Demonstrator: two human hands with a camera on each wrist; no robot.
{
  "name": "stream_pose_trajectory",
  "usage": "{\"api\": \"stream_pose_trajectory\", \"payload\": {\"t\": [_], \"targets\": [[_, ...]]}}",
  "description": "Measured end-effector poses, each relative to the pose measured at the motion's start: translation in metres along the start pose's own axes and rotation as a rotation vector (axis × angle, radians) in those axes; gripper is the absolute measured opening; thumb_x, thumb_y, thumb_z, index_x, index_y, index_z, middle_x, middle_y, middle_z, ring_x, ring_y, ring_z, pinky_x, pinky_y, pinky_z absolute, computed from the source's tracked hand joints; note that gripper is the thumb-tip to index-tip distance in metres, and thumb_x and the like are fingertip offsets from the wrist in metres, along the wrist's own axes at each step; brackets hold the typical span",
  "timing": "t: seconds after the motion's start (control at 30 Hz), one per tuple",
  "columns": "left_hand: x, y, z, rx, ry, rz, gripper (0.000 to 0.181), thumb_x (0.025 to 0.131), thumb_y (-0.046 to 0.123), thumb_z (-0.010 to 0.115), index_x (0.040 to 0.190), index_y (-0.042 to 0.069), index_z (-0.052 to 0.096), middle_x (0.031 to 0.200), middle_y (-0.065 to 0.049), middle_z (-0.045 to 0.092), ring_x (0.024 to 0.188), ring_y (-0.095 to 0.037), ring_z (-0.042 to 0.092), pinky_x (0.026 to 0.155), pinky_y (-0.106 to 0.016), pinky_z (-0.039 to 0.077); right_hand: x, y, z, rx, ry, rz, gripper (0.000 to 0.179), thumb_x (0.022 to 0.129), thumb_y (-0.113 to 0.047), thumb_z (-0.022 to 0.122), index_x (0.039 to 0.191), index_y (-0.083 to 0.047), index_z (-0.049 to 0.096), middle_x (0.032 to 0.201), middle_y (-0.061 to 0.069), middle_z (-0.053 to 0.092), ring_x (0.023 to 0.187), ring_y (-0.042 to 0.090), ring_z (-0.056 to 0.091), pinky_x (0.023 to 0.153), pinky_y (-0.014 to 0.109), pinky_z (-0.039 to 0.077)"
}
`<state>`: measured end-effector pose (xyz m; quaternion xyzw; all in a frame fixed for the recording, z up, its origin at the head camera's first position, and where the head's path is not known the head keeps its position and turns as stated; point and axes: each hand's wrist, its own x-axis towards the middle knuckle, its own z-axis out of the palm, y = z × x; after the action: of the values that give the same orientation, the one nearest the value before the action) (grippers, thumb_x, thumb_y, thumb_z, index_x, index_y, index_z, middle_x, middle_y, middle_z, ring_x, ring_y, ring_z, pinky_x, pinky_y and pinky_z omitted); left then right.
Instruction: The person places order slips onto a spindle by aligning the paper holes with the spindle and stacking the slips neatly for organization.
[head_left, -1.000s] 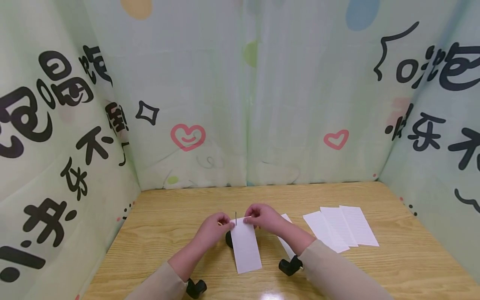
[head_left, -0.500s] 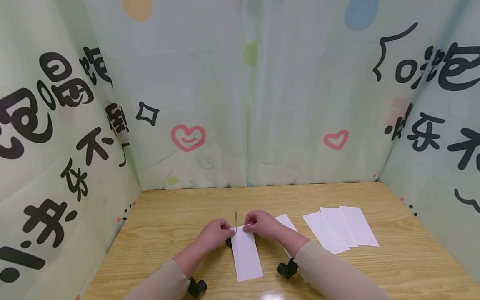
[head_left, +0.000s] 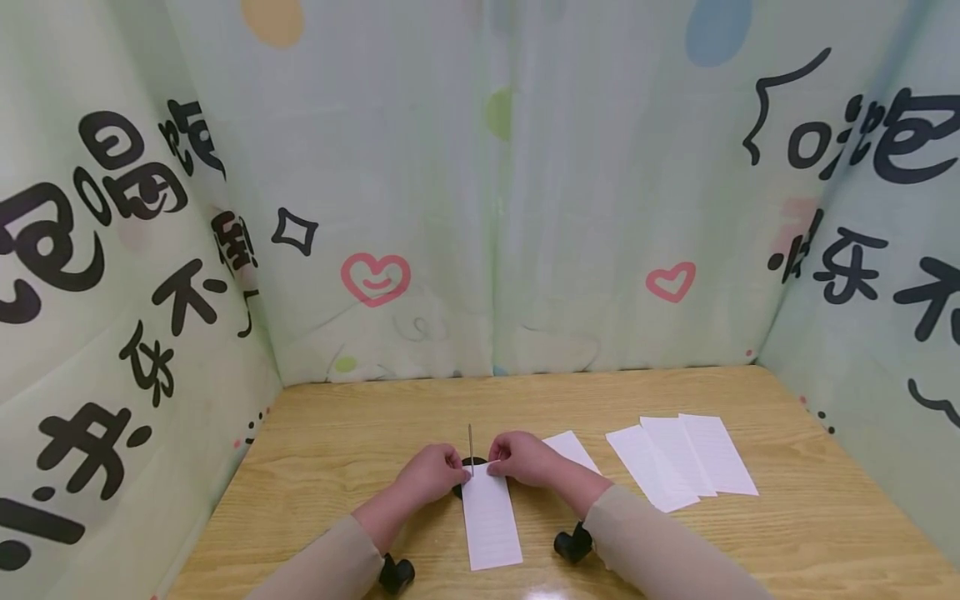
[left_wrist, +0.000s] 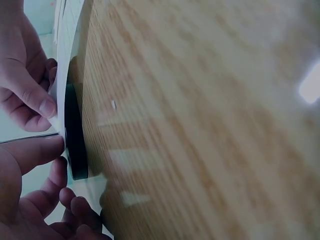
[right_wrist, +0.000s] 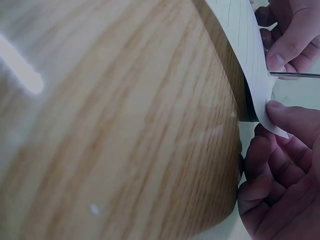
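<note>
L hand point(head_left: 432, 473) pinches white lined sheet point(head_left: 491, 521) near its 11 o'clock corner; R hand point(head_left: 525, 457) pinches it at 1 — hands apart, thin spike point(head_left: 471, 442) upright btwn them. Spike's lower end meets sheet just inside top edge. Black base point(head_left: 474, 461) partly under sheet, on wood table point(head_left: 360, 417). Loose sheet point(head_left: 572, 451) at 2 o'clock, partly behind R arm — overlapping sheets point(head_left: 682, 458) farther out, btwn 2 & 3.

Pale green curtains point(head_left: 450, 167) on three sides of a wood-grain worktop point(head_left: 360, 433), black lettering point(head_left: 41, 520) and pink hearts point(head_left: 377, 284) on them. Tiny white speck point(left_wrist: 114, 104) too, kinda blurry, can't tell what.
</note>
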<state>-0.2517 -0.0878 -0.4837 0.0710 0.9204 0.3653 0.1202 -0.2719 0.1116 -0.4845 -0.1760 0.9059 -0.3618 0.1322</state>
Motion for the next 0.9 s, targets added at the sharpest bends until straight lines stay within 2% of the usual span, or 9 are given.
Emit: {"api": "stream_pose_trajectory", "payload": {"t": [0.17, 0.5, 0.7, 0.9], "targets": [[0.000, 0.000, 0.000, 0.014, 0.011, -0.020, 0.023, 0.088, 0.023, 0.076, 0.080, 0.011, 0.058, 0.069, -0.001, 0.050, 0.061, -0.016, 0.046, 0.055, -0.029, 0.036, -0.001, 0.001, 0.000, -0.014, 0.011, 0.001, 0.012, 0.090, -0.018, 0.073, 0.086, -0.012, 0.064, 0.074, -0.003, 0.056, 0.069, 0.013, 0.050, 0.064, 0.029, 0.041], [-0.003, -0.006, 0.001, -0.005, 0.044, -0.019, 0.029, 0.086, 0.025, 0.078, 0.102, 0.009, 0.059, 0.086, -0.003, 0.055, 0.076, -0.019, 0.051, 0.067, -0.034, 0.042, -0.011, 0.000, -0.009, 0.036, 0.057, 0.009, 0.012, 0.090, -0.018, 0.073, 0.096, -0.012, 0.064, 0.080, -0.001, 0.058, 0.069, 0.014, 0.053, 0.062, 0.029, 0.044], [-0.006, -0.010, -0.001, -0.041, 0.013, 0.019, 0.037, 0.084, 0.023, 0.079, 0.111, 0.007, 0.061, 0.090, -0.003, 0.056, 0.080, -0.020, 0.052, 0.072, -0.037, 0.044, -0.020, 0.003, -0.023, 0.036, 0.072, 0.029, 0.018, 0.090, -0.018, 0.073, 0.105, -0.011, 0.066, 0.086, 0.000, 0.056, 0.070, 0.016, 0.051, 0.059, 0.029, 0.045], [-0.008, -0.014, -0.004, -0.053, -0.038, 0.053, 0.047, 0.083, 0.020, 0.081, 0.121, 0.004, 0.060, 0.094, -0.003, 0.056, 0.086, -0.021, 0.051, 0.077, -0.038, 0.043, -0.030, 0.019, -0.040, 0.017, 0.097, 0.020, 0.028, 0.090, -0.017, 0.074, 0.115, -0.008, 0.068, 0.088, 0.000, 0.057, 0.073, 0.016, 0.051, 0.060, 0.030, 0.044]]}}
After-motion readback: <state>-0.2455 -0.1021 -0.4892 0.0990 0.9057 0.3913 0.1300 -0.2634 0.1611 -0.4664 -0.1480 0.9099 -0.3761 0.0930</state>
